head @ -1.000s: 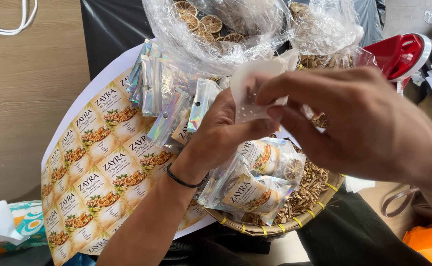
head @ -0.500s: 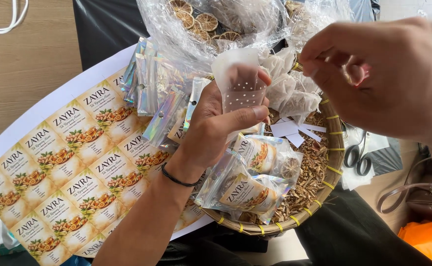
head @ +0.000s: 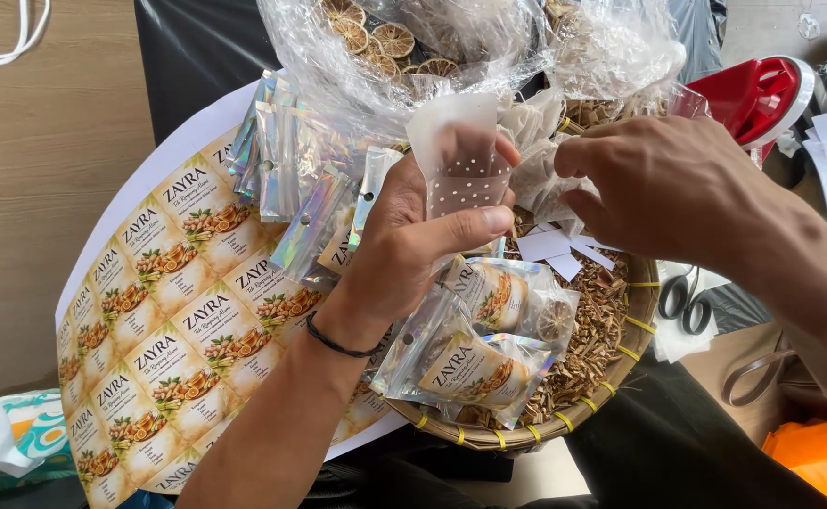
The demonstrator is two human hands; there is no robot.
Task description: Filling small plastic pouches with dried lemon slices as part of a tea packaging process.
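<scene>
Left hand point(head: 413, 245) pinching translucent perforated pouch point(head: 458, 155), right hand point(head: 672, 188) fingering papery sachets point(head: 536, 141), round woven tray point(head: 611, 377)

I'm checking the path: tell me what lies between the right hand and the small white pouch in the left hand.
Nothing visible: the right hand hovers just right of the small white pouch held up by the left hand, open gap between.

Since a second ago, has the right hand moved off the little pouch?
Yes. The right hand has drawn away to the right of the small pouch that the left hand holds, and now sits over the woven basket.
</scene>
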